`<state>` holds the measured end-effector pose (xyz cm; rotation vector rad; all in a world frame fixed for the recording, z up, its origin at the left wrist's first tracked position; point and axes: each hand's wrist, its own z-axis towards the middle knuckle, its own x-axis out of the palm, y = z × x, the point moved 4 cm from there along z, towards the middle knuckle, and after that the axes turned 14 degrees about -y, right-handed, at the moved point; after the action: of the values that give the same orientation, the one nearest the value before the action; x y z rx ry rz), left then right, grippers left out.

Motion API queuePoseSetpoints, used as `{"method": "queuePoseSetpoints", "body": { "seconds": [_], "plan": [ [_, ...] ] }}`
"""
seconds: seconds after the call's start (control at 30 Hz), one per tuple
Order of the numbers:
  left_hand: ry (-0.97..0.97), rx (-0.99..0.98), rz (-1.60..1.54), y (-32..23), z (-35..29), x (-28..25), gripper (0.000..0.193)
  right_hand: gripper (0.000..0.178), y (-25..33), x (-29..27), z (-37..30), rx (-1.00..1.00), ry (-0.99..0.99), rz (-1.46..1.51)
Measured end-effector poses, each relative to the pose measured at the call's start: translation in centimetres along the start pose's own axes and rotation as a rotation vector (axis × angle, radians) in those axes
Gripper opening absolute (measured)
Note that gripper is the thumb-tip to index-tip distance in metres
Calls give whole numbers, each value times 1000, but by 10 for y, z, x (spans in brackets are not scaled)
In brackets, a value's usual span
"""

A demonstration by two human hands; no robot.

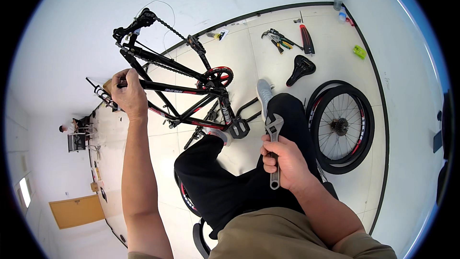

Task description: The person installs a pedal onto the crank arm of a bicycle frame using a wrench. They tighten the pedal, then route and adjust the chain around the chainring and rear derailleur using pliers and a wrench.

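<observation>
A black bicycle frame (179,88) with red and white trim stands tilted in front of me, its crank and red-edged chainring (221,77) near the middle. My left hand (129,93) is closed around the end of a black frame tube on the left side. The chain (170,67) runs from the chainring up to the rear derailleur (143,19), where a thin loose cable loops out. In my right hand (287,160), above my thigh, is a grey adjustable wrench (274,139), gripped by its handle with the jaw end pointing away from me. The wrench is apart from the bicycle.
Two wheels (341,124) lie stacked on the floor at right. Beyond them are a black saddle (301,70), a red-and-black fender-like piece (306,39), pliers (286,43), a yellow-green packet (359,52) and a bottle (339,0) by the wall. A person (72,127) sits far left.
</observation>
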<state>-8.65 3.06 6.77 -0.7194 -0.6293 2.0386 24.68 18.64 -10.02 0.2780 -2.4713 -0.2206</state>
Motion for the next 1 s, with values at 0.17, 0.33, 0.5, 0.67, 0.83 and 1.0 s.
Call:
{"method": "queuePoseSetpoints", "body": {
  "seconds": [0.17,0.33,0.5,0.67,0.83,1.0],
  "plan": [
    [4,0,-35,2,0,1,24,7,-12,5,-2,69,46,-56],
    [-2,73,-49,9,4,1,22,6,-18,8,-4,99,40,-82],
    [-15,98,-34,7,1,2,23,7,-18,5,-2,104,1,-67],
    [-12,30,-1,4,1,0,24,5,-19,7,-3,93,-32,-56],
    [-11,59,-10,4,1,0,25,5,-21,6,-2,103,-40,-58],
    [-8,30,-17,5,2,0,24,6,-21,7,-3,106,-33,-65]
  ]
}}
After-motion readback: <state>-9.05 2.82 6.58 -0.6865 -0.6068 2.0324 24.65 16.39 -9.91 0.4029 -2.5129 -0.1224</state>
